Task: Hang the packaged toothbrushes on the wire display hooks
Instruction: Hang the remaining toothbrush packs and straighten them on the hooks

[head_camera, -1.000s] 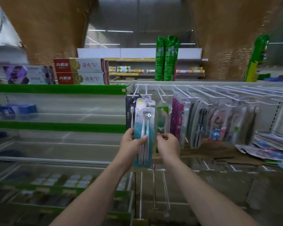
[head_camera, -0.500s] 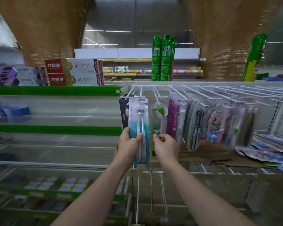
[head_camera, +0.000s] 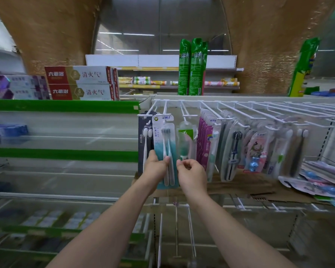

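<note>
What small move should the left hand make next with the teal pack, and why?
Probably let go. The left hand grips the teal pack low, while the pack's top sits at the hook and appears threaded. The right hand holds nothing.

A teal-and-white twin toothbrush pack (head_camera: 165, 151) hangs upright at my white wire hook (head_camera: 163, 109), beside a black pack (head_camera: 144, 144) on its left.
</note>
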Demonstrator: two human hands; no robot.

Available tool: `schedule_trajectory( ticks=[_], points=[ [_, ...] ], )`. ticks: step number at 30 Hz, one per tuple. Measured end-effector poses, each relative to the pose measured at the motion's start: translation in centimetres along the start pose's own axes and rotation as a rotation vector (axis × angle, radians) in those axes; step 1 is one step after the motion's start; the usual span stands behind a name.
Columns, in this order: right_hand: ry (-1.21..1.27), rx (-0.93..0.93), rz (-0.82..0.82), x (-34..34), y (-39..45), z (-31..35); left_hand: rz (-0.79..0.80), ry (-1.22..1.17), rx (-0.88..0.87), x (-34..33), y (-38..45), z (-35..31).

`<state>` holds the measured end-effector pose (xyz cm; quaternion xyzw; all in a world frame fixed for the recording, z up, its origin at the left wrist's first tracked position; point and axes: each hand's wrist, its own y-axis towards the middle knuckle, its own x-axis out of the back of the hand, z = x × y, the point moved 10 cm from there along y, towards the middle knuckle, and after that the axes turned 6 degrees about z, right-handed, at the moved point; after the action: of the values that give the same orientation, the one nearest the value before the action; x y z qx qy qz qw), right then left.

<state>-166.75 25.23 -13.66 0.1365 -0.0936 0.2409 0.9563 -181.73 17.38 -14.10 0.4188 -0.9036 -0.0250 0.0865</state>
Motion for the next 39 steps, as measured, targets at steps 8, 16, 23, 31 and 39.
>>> schedule_trajectory(
  ticks=[8, 16, 23, 31, 39],
  points=[
    [0.010, -0.009, -0.005, 0.1, 0.3, -0.6, -0.008, 0.105, 0.108, 0.9, 0.3, 1.3],
    [-0.018, -0.026, -0.003, -0.7, -1.9, -0.4, -0.066, 0.219, 0.089, 4.2, -2.4, 1.2],
    [-0.062, -0.004, 0.012, -1.2, -4.5, 0.6, -0.043, 0.290, 0.027, 5.3, -5.2, -0.2],
    [-0.190, 0.029, 0.004, -0.6, -7.1, 1.6, -0.023, 0.463, -0.091, 5.8, -8.9, -2.3],
    [-0.428, 0.071, 0.021, 1.3, -10.9, 1.2, 0.049, 0.607, -0.176, 4.4, -11.5, -2.2]
  ],
)
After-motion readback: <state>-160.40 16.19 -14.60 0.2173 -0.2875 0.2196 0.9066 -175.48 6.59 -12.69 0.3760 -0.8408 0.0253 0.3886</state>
